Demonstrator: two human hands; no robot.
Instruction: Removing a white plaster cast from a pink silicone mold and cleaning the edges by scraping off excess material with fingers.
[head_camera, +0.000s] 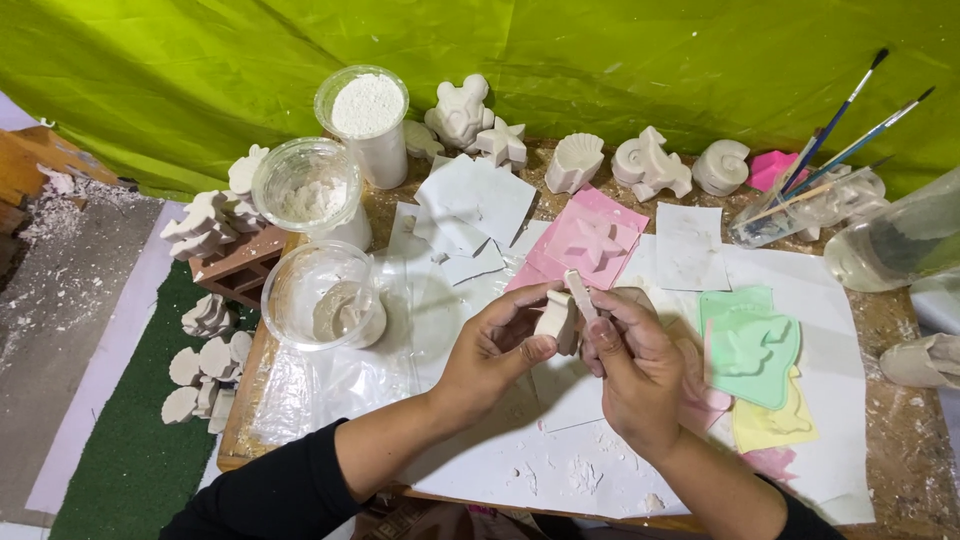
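Left hand (497, 345): fingers curled, thumb and fingertips pinching a small white plaster casting (554, 318); casting chalky, matte, blocky; held above the white paper sheet (560, 455) at the table's middle
Right hand (632, 362): closed around a flat pale stick (579, 290); stick narrow, smooth-edged, tip pointing up, its side touching the casting
Sleeves: black, both forearms
Moulds: pink star mould (592, 240) just behind the hands, glossy, thin; green mould (752, 345) to the right, soft-looking, shallow relief; yellow mould (775, 425) partly under the green one
Cups: three clear plastic cups at left; tall cup of white powder (367, 110), granular; middle cup (308, 190) powder-dusted; near cup (322, 297) holding grey wet paste
Finished pieces: shell casting (576, 160), snail-shaped casting (721, 165), starfish casting (503, 143); all dry, white, ridged; lined along the table's far edge
Brushes: paintbrushes (835, 135) leaning in a clear jar, far right
Backdrop: green tarp (600, 60), creased
Surface: wooden table (890, 330), plaster-spattered; paper flecked with white crumbs
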